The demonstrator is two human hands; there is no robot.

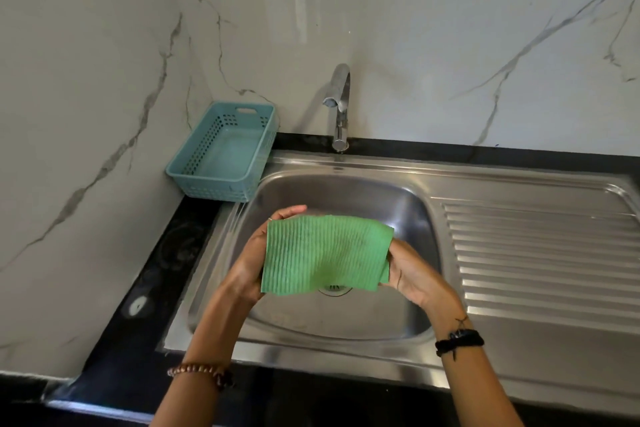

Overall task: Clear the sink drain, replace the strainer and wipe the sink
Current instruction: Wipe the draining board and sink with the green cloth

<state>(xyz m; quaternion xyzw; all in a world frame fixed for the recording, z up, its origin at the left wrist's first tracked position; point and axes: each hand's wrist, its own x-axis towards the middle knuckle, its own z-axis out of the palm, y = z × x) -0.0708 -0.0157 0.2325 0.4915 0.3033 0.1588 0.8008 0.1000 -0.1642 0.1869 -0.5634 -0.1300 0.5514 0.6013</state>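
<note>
A green ribbed sponge cloth is stretched flat above the steel sink basin. My left hand grips its left edge, fingers curled behind the top corner. My right hand pinches its right edge. Both hands hover over the middle of the basin without touching it. Just below the cloth's lower edge, a sliver of the drain strainer shows at the basin floor; the cloth hides most of it.
A chrome tap rises behind the basin at the marble wall. An empty teal plastic basket sits at the back left corner on the black counter. The ribbed steel drainboard extends to the right.
</note>
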